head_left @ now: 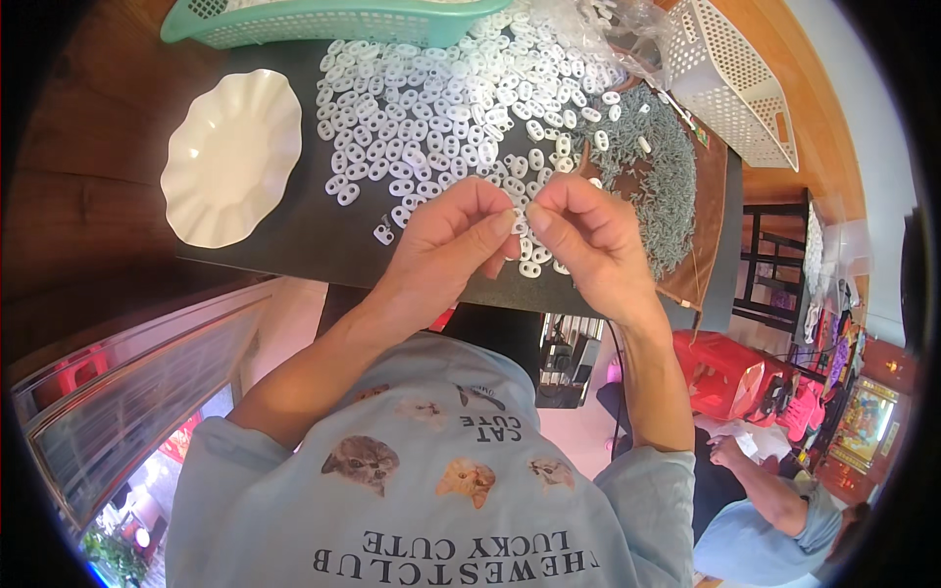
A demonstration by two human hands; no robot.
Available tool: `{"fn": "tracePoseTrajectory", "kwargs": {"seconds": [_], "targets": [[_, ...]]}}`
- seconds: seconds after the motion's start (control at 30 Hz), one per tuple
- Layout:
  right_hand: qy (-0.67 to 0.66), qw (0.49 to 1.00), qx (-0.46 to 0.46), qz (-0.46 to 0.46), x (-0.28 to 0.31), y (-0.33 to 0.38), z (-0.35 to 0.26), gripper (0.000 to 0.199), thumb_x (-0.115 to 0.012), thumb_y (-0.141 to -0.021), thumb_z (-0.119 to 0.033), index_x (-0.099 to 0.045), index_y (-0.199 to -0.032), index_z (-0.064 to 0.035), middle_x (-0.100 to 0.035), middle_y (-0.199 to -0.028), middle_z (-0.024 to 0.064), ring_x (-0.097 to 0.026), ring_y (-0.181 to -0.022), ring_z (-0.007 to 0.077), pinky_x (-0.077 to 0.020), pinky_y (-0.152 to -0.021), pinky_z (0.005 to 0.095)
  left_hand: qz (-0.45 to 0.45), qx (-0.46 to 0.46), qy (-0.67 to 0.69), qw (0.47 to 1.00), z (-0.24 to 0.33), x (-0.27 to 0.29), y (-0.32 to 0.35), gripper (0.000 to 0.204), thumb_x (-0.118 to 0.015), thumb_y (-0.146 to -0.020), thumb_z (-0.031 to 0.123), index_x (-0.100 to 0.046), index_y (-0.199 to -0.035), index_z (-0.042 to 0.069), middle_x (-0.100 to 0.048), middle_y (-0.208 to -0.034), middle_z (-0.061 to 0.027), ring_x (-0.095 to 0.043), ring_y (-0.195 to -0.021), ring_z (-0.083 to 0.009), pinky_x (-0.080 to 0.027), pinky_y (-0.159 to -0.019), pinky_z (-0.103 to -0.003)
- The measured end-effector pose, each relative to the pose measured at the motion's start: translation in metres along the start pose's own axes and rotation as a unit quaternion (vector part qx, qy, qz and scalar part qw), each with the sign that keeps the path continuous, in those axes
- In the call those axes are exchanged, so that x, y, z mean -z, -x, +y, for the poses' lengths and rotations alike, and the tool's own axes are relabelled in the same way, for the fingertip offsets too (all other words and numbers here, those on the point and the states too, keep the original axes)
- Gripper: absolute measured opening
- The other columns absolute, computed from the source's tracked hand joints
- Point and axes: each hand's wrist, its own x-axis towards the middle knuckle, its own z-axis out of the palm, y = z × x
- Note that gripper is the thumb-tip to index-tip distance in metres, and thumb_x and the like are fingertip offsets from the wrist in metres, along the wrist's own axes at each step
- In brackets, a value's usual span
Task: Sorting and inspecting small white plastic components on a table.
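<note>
My left hand [453, 235] and my right hand [591, 243] meet fingertip to fingertip above a dark board [294, 235]. Both are pinched on a small white plastic piece [519, 221] held between them; whatever else they hold is hidden by the fingers. Just beyond the hands a wide heap of the same white oval pieces [441, 103] covers the board. A heap of small grey pins [659, 171] lies to the right of my right hand. One white piece [383, 234] lies alone by my left hand.
A white scalloped plate [232, 157] sits on the board's left side. A teal basket [323, 22] stands at the far edge and a white perforated basket [733, 83] at the far right. Another person [774, 510] sits at lower right.
</note>
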Motion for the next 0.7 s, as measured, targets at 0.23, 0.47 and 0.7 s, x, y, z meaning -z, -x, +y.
{"fn": "tracePoseTrajectory", "kwargs": {"seconds": [0.23,0.47,0.7], "targets": [[0.024,0.998,0.054,0.006,-0.007,0.002,0.006,0.012,-0.057,-0.096,-0.006,-0.054,-0.085,-0.0026,-0.048,-0.076,-0.004,-0.041,-0.071,0.0046,-0.035,-0.063,0.0213,0.027,0.015,0.052,0.998,-0.004,-0.005,0.003,0.014,-0.055,-0.1,0.018,-0.055,-0.099,0.004,-0.059,-0.081,-0.0033,-0.054,-0.067,-0.0091,-0.044,-0.061,-0.022],[0.141,0.979,0.144,0.034,-0.011,0.001,0.01,0.014,-0.055,-0.097,-0.007,-0.052,-0.084,-0.0013,-0.045,-0.072,0.0008,-0.041,-0.067,0.0091,-0.0363,-0.06,0.0245,0.031,0.018,0.05,0.998,-0.008,-0.006,0.004,0.014,-0.054,-0.1,0.018,-0.054,-0.098,0.004,-0.059,-0.08,-0.0038,-0.054,-0.066,-0.0095,-0.045,-0.059,-0.023],[0.141,0.981,0.128,0.045,-0.016,0.004,0.008,0.009,-0.055,-0.093,-0.004,-0.052,-0.086,0.0004,-0.053,-0.073,0.0124,-0.054,-0.065,0.0283,-0.045,-0.061,0.0356,0.051,0.014,0.075,0.996,-0.014,-0.009,0.005,0.013,-0.054,-0.1,0.017,-0.055,-0.1,0.004,-0.061,-0.079,-0.0034,-0.055,-0.065,-0.0097,-0.045,-0.058,-0.023]]}}
